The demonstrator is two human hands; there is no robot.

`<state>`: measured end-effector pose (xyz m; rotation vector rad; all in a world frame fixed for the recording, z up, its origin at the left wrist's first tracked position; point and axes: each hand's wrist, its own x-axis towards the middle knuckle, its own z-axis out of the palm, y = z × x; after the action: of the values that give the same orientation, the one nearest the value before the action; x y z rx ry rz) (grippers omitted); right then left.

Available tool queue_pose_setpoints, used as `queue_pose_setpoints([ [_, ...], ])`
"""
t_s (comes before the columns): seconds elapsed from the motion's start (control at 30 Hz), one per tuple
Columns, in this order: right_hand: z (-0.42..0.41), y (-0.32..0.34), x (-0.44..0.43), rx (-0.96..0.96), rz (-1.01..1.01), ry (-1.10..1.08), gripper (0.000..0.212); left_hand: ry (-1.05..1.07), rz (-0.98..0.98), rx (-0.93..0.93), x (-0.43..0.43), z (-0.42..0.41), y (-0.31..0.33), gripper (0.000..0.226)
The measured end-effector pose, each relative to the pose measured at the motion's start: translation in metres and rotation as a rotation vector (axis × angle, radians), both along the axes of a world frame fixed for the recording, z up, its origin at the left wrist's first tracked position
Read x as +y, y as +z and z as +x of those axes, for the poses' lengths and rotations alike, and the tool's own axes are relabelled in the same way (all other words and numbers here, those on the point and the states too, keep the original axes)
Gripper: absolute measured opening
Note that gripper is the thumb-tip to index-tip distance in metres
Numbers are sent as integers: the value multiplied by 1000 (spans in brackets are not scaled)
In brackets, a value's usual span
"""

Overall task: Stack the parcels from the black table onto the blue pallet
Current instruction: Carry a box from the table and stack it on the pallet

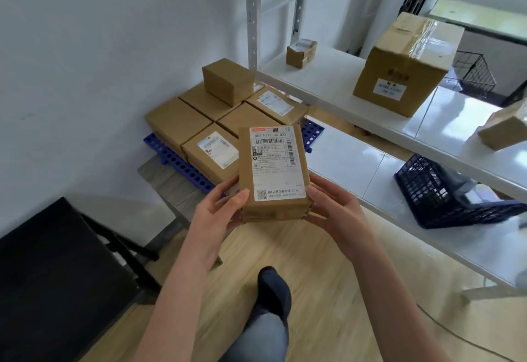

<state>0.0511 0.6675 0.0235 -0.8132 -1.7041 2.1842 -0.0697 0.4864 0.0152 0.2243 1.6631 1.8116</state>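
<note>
**Supervisor:** Head view. Where is the item?

**Operator:** I see one brown parcel (273, 173) in the air, label face up. It is just short of the blue pallet's (182, 166) near edge and touches nothing but the hands. The black table (57, 276) lies at lower left, well apart from it.

**Supervisor:** Grip?

**Operator:** The left hand (219, 210) pinches the parcel's near left corner, thumb on the top face and fingers beneath. The right hand (333, 213) does the same at the near right corner, thumb on the label. The fingers beneath are hidden from me.

**Supervisor:** State of the pallet?

**Operator:** A layer of stacked parcels (176, 122) covers most of it. A small box (228, 80) sits on that layer toward the far corner. Bare grid shows along the near edge and at the right corner.

**Supervisor:** Handling?

**Operator:** I judge it stiff cardboard, taped shut and light, since it is carried level by its near end alone. The label looks glossy, so thumbs may slide on it. I would hold it by the two long sides, fingers under the base, and set it flat on the layer.

**Supervisor:** Anything else?

**Operator:** A white shelf (328, 82) at right carries a large carton (405, 65). A blue crate (445, 193) sits below it.
</note>
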Motion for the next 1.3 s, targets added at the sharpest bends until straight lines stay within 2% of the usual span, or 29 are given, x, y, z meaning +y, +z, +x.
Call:
queue_pose_setpoints([
  [0.23, -61, -3, 76, -17, -7, 20, 43, 15, 30, -26, 76, -59, -8, 63],
  [0.37, -107, 2, 118, -27, 11, 56, 34, 41, 50, -47, 114, -97, -8, 58],
  [0.8, -226, -11, 210, -45, 5, 201, 50, 184, -20, -34, 185, -188, -12, 60],
  [1.1, -295, -36, 271, -70, -77, 415, 42, 327, -38, -95, 229, -218, -27, 70],
  [1.3, -341, -47, 319, -119, -94, 647, 44, 523, -55, -151, 272, -220, -37, 56],
])
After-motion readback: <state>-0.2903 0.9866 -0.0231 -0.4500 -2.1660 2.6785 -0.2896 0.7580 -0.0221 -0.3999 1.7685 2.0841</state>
